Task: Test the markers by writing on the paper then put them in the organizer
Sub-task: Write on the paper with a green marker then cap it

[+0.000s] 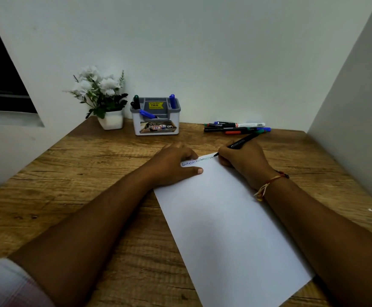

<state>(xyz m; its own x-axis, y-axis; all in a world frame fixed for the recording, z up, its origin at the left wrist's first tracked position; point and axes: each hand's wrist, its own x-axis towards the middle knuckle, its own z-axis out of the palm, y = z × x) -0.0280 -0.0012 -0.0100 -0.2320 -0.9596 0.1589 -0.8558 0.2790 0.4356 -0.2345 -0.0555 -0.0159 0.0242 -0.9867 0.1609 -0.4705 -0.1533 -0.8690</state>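
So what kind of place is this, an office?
Probably a small desk nook at home or in an office: a wooden desk in a wall corner, a marker organizer and a potted plant.

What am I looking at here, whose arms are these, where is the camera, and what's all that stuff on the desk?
There is no machine here. A person wears a camera on the head, so this single picture looks forward and down over their own two arms onto a wooden desk. The left hand lies flat on a white sheet of paper, pinning it down. The right hand holds a black marker with its tip on the paper's far edge, beside a line of writing. Near the wall stand a potted plant with white flowers and a grey and white organizer already holding several markers. To its right lies a loose pile of markers on the desk.
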